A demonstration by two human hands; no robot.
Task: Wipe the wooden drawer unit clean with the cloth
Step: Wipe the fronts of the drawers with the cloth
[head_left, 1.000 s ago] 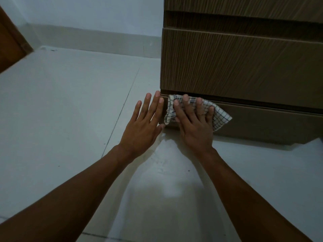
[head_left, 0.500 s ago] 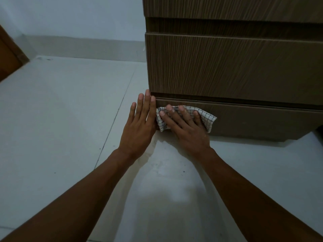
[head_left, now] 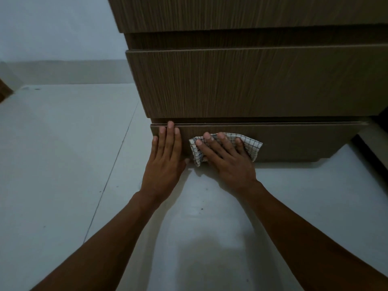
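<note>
A brown wooden drawer unit stands on the floor in front of me, its drawer fronts stacked one above another. My right hand presses a white cloth with a dark grid pattern flat against the lowest drawer front. Fingers are spread over the cloth, hiding most of it. My left hand lies flat with fingers together on the left end of the same drawer front, fingertips at its top edge. It holds nothing.
The unit stands on a pale tiled floor with a grout line running left of my arms. A white wall with a skirting band is behind. A dark gap opens at the unit's right side.
The view has shifted, so the drawer unit sits further right and closer. My right hand slid the cloth rightwards along the lowest front, away from its left corner. My left hand moved onto that front.
</note>
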